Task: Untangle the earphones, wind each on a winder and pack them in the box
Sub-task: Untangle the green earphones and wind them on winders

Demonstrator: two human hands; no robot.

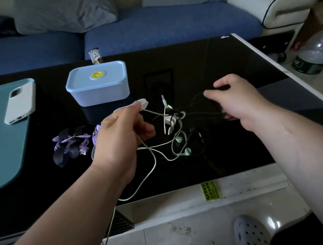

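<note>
Before the box (98,90), left hand (120,135) pinches pale cord (155,161), right hand (235,100) pinches black cord (203,113); recommend easing the knot (174,117) apart slowly.

head-worn view, forward and down, table (232,64) close below

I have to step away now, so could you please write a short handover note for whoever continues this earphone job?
Left hand pinches a white winder and the mint earphones by their cable.
Right hand grips the black earphones by their cable.
Both cables lie tangled on the table, a second white winder among them.
The box stands lidded behind.
Done: purple earphones look wound.
Left: separate mint and black, wind both, pack all three.
</note>
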